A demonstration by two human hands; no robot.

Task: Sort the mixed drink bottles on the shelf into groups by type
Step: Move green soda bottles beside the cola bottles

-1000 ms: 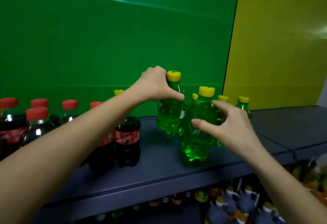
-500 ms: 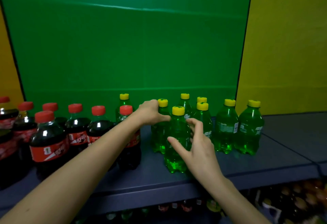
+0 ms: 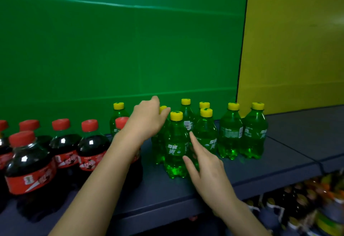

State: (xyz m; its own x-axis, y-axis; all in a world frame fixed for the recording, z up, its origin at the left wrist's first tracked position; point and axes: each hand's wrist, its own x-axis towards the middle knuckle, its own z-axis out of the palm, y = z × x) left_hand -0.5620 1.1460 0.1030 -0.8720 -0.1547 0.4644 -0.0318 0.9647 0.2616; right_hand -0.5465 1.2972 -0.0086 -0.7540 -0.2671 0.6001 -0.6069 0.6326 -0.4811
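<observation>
Down below the shelf [image 3: 167, 198] edge, more bottles crowd a lower level, too blurred to tell apart; closest on top, my right hand [image 3: 206, 168] is spread, fingers against the front green bottle [image 3: 175, 150] of bright green drink, not gripping it; my left hand [image 3: 147, 120] curls over a yellow-capped bottle [image 3: 162, 109] behind, though whether it grips I cannot tell; cola bottles [image 3: 61, 146], dark inside with red caps, stand grouped at left; further green bottles [image 3: 242, 135] cluster right.

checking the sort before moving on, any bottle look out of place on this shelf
Yes: one green bottle with a yellow cap stands behind the red-capped cola bottle, left of the left hand, apart from the green group. Nothing looks tipped or spilled.
</observation>
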